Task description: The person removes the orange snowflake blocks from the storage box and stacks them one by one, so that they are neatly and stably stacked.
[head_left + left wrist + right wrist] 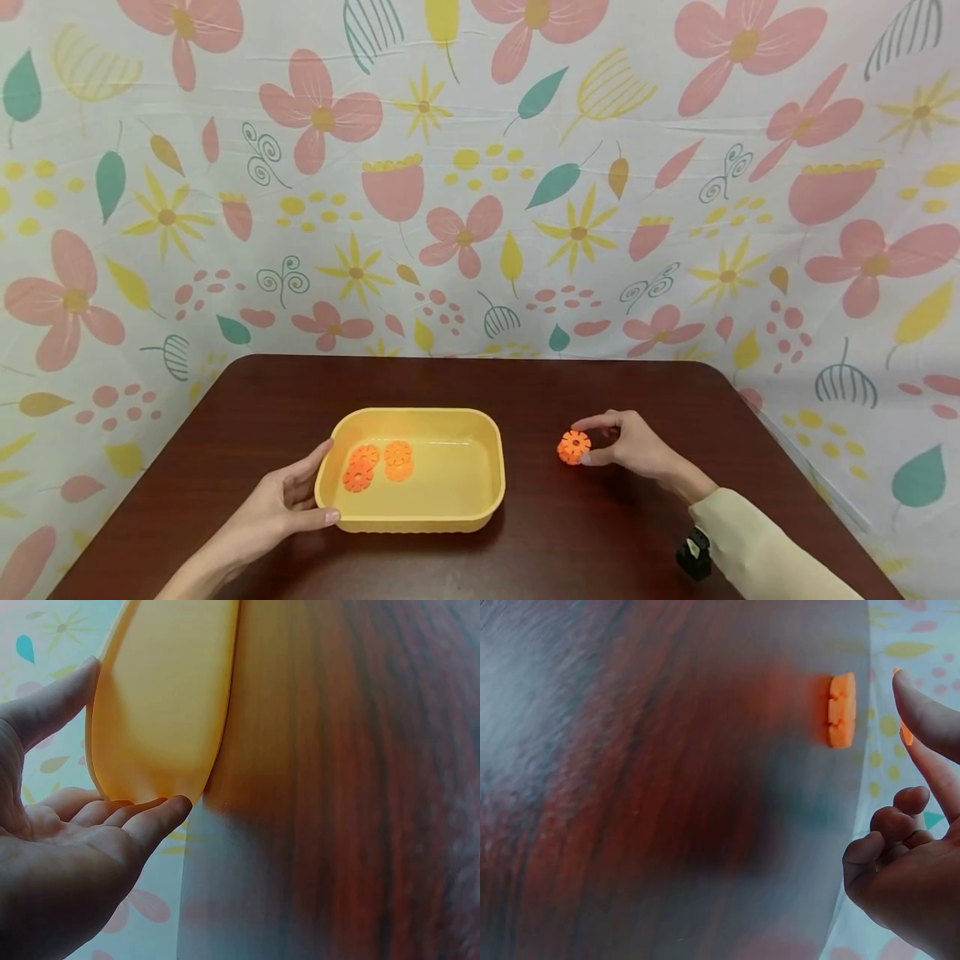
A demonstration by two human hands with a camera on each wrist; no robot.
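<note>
My left hand [272, 507] grips the left end of a yellow plastic tray [457, 525], thumb at its near corner and fingers along the end wall. Inside the tray, toward its left, lie several orange notched discs [357, 477] in two overlapping groups. To the right of the tray, my right hand [633, 446] pinches an orange notched disc [577, 440] between thumb and index finger, the other fingers curled in. In the right wrist view this disc [907, 733] shows edge-on, raised over a small stack of orange discs [841, 710] on the table.
The dark brown wooden table [540, 558] has rounded far corners. A cloth with a flower and leaf print [480, 167] hangs behind it and at both sides. A black device [693, 557] is strapped at the right wrist, beside a pale sleeve [757, 533].
</note>
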